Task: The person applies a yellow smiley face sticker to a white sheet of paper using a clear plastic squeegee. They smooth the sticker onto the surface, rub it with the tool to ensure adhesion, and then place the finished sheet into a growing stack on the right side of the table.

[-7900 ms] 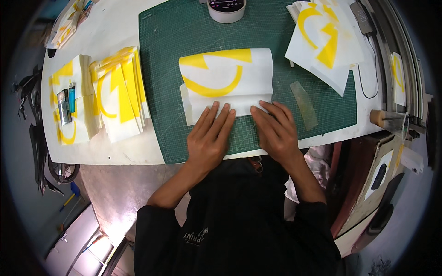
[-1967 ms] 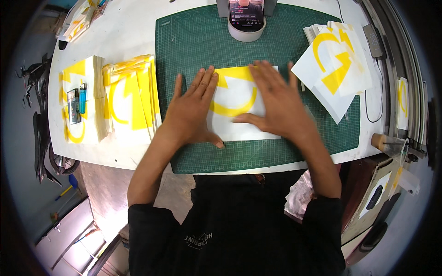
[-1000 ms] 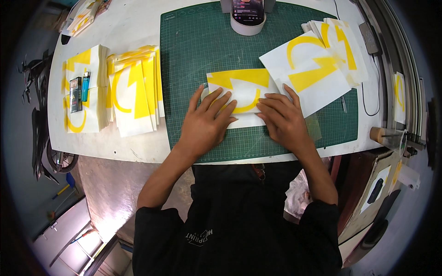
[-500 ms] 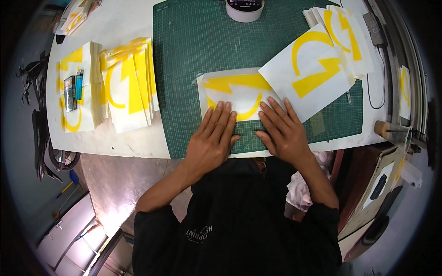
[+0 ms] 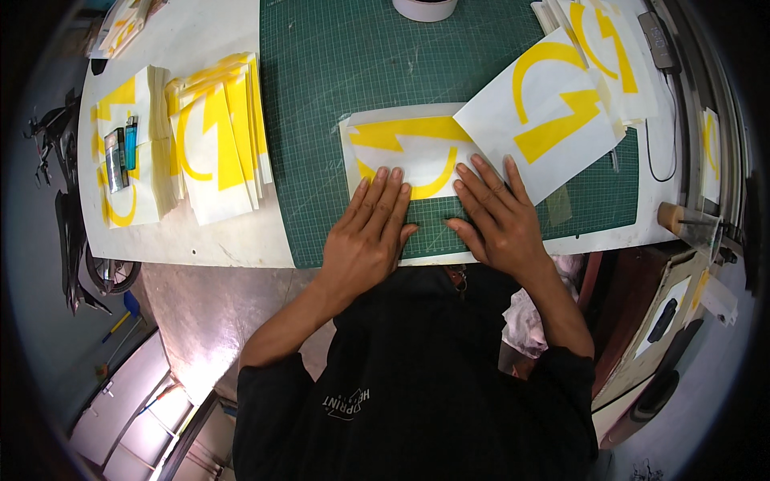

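Observation:
A white sheet with yellow shapes [image 5: 409, 144] lies on the green cutting mat [image 5: 345, 56]. My left hand [image 5: 365, 224] rests flat on its near left edge, fingers stretched out. My right hand [image 5: 499, 210] lies flat with fingers spread, at the sheet's near right corner. A second white sheet with a yellow arc and bolt [image 5: 533, 108] lies tilted over the first sheet's right end, and the right fingertips reach its lower left edge. Neither hand grips anything.
Left of the mat stand a fanned stack of printed sheets [image 5: 212, 144] and a folded stack [image 5: 148, 192] with a blue lighter [image 5: 131, 132] on it. More sheets [image 5: 613, 48] lie at the far right. A white roll [image 5: 425, 10] stands at the back.
The view has shifted slightly, so the table things sit a little higher in the picture. Both hands stay flat at the sheet's near edge, with hardly any movement over it.

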{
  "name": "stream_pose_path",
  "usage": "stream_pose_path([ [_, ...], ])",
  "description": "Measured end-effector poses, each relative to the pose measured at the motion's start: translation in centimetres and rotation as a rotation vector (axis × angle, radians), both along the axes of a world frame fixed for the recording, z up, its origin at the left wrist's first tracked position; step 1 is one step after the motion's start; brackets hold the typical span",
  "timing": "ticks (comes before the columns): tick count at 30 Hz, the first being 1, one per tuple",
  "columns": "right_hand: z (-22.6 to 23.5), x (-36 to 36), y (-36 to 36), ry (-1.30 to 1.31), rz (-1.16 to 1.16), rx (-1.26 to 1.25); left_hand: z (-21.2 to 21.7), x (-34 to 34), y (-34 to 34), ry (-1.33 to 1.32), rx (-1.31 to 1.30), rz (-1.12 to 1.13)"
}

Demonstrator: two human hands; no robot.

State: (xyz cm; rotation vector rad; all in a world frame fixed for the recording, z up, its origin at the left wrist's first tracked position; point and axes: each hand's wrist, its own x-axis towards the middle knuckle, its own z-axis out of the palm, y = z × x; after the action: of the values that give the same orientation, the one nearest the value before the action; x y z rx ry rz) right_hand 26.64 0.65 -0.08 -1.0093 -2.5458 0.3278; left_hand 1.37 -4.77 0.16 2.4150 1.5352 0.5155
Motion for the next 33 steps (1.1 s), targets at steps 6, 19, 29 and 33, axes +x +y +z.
stream_pose_path([
  [6, 0.0, 0.0, 0.0, -0.001, -0.010, 0.010, 0.0, -0.1, 0.0, -0.007, -0.004, -0.004],
  [19, 0.4, -0.7, -0.8, -0.077, -0.149, 0.035, 0.9, 2.2, -1.4, 0.110, -0.043, 0.256],
  [29, -0.1, -3.7, -1.7, -0.180, -0.260, 0.009, 0.4, 3.3, -1.2, 0.182, -0.053, 0.328],
  [33, -0.4, -1.7, -1.7, -0.190, -0.370, 0.138, 0.7, 1.6, -1.4, 0.242, -0.041, 0.356],
])
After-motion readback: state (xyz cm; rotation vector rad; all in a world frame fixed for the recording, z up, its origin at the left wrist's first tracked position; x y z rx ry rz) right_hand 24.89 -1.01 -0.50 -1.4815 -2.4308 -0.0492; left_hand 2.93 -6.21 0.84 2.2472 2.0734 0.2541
